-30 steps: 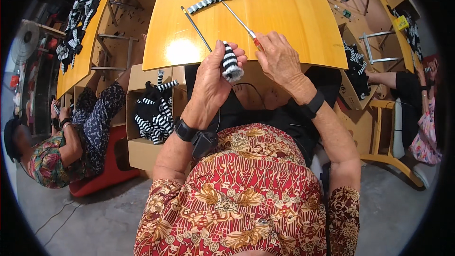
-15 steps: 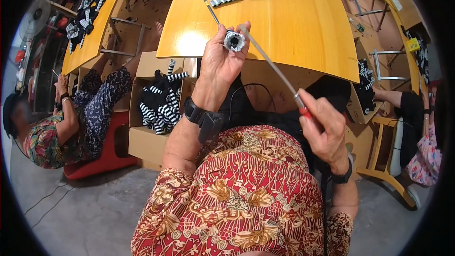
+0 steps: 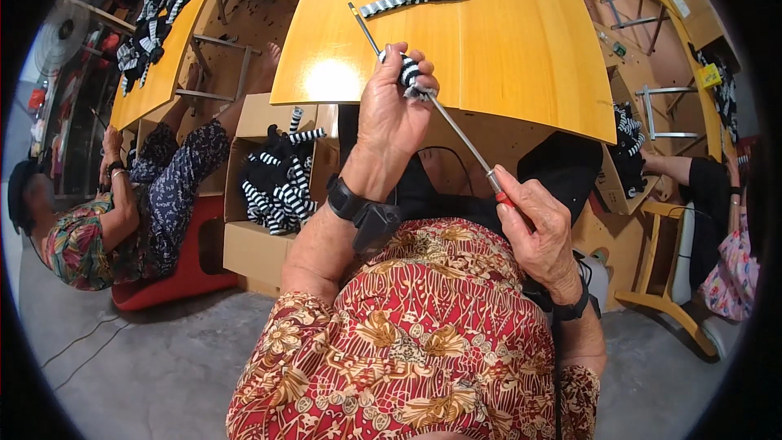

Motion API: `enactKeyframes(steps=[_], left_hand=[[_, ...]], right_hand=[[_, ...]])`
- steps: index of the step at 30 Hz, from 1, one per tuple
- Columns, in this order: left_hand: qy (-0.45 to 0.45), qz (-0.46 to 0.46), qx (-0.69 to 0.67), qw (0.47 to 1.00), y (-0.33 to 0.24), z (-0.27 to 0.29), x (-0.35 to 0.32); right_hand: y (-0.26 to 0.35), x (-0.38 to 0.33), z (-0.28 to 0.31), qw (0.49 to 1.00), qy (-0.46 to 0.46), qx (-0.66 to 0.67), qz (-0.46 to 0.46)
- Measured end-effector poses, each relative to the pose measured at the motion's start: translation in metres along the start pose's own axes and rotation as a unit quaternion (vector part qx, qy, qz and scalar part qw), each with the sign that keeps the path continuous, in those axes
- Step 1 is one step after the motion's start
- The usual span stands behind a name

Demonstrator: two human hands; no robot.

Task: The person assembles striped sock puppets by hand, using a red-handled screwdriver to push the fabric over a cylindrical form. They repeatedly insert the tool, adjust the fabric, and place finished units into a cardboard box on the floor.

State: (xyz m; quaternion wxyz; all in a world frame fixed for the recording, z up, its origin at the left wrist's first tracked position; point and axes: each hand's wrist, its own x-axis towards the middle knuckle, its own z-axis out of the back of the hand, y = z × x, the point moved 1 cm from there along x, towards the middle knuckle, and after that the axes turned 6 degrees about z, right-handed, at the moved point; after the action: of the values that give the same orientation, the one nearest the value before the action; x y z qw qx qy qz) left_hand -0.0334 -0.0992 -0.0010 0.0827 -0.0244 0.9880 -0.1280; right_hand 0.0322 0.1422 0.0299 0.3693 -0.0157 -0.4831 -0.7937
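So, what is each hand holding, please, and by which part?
Left hand: a knit piece, around its striped body, thin rod projecting; right hand: a tool, by its red handle.

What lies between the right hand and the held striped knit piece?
In the head view, a metal rod with a red handle reaches from the right hand to the striped knit piece.

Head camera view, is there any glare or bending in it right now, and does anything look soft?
In the head view, a white glare patch lies on the yellow table, left of the left hand; in the same head view, the table's edges bow and the corners go black; toward the head view's left rim, the fan looks soft.
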Motion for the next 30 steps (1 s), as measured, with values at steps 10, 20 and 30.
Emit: enactKeyframes(steps=[10, 20, 30], left_hand=[[0.005, -0.094, 0.131, 0.987, 0.023, -0.034, 0.002], [0.009, -0.037, 0.182, 0.983, 0.043, -0.041, 0.001], [0.027, 0.011, 0.221, 0.975, 0.075, -0.036, -0.009]], right_hand=[[0.005, 0.001, -0.011, 0.998, -0.050, -0.031, 0.024], [0.003, 0.008, -0.011, 0.997, -0.074, 0.002, -0.018], [-0.014, 0.024, -0.017, 0.994, -0.106, -0.034, 0.003]])
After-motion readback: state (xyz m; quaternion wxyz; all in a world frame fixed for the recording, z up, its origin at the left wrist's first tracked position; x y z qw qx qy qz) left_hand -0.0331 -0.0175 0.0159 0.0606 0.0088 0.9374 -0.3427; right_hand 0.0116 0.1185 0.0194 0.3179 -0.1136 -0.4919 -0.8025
